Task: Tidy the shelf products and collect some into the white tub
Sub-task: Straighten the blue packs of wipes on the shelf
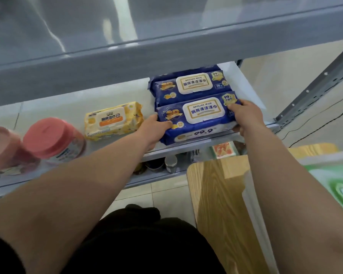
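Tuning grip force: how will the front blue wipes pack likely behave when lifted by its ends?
The front blue wipes pack is film-wrapped, so probably soft, sagging slightly between left hand and right hand. Its glossy wrap may be slippery. The white flip lid looks like its only stiff part; flat, so unlikely to roll.

The front blue pack (198,123), at the front edge of the shelf (67,103), reads 厨房清洁湿巾, 99 and, along its near side, 99.9. The rear blue pack (188,86) shows the same title, 99 and 50. The yellow pack (113,121) reads 厨房湿巾.
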`<state>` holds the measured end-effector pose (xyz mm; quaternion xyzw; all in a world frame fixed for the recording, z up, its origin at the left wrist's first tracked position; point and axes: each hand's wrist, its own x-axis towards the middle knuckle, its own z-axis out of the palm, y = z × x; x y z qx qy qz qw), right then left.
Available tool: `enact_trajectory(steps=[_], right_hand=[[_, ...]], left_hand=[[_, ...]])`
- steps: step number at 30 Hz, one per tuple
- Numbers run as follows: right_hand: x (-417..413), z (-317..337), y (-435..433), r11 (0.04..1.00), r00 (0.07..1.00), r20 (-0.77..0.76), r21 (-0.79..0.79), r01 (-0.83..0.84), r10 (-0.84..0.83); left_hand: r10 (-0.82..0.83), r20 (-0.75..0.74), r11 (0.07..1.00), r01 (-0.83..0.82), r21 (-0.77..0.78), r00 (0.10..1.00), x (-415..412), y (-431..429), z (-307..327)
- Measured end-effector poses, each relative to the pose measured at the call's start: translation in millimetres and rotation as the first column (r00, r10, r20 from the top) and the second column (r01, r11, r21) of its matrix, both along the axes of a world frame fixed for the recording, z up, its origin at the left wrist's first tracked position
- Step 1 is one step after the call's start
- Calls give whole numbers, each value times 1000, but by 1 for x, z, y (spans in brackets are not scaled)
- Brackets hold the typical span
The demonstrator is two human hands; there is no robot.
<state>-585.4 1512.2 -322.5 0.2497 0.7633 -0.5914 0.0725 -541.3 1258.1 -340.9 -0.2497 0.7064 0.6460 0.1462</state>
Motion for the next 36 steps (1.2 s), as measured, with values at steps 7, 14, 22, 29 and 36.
enact_trajectory(steps=[7, 14, 22, 29, 36], right_hand=[[-35, -16, 1, 956, 988, 27, 248, -155, 153], [-74, -9, -14, 879, 950, -2, 381, -288, 312], [-88, -11, -2, 944, 950, -19, 121, -306, 311], [-87, -1, -5, 953, 945, -186, 189, -236, 271], [-76, 22, -24, 992, 885, -458, -46, -116, 82]], left_hand=[[25, -37, 973, -33, -228, 999, -16, -12, -31], [-76, -70, 947, 50, -317, 995, -48, -9, -6], [-33, -65, 999, 32, -15, 997, -70, -8, -8], [-3, -255, 997, -17, -77, 967, -59, -16, -7], [104, -469, 993, -119, -2, 877, -43, -23, 24]])
